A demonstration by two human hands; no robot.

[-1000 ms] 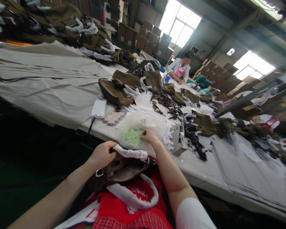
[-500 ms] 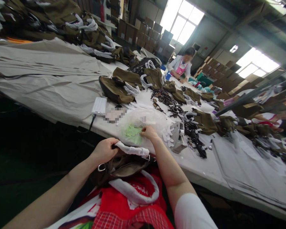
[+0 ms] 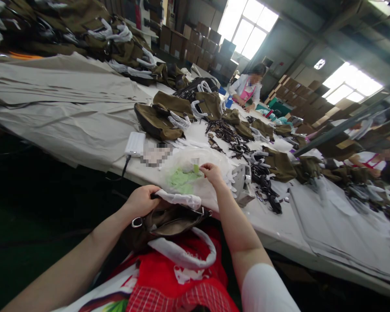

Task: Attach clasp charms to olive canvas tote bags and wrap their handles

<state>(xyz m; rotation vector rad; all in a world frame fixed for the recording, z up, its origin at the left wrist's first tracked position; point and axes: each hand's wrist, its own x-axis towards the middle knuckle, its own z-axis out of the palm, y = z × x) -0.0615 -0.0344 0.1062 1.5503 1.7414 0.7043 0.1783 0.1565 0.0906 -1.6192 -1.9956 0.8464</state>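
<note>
A brown handbag (image 3: 172, 224) with white-wrapped handles rests against my red apron, its top open. My left hand (image 3: 142, 200) is closed at the left end of the far wrapped handle (image 3: 178, 199); its fingertips are partly hidden there. Over the table, my right hand (image 3: 212, 174) pinches a small pale green slip (image 3: 196, 167) between thumb and fingers. Just left of that hand, a clear plastic bag (image 3: 169, 162) lies on the table with a pile of green slips (image 3: 181, 180) in it.
A white box with a cable (image 3: 135, 144) sits near the table edge. Right of the plastic bag stands a grey metal device (image 3: 244, 184). Dark straps and clasps (image 3: 225, 134) and brown bags (image 3: 159, 121) cover the table beyond. A co-worker (image 3: 247, 89) stands at the far side.
My right hand has lifted up and to the right from the green pile, now with a slip in its fingers. My left hand and the handbag have hardly moved.
</note>
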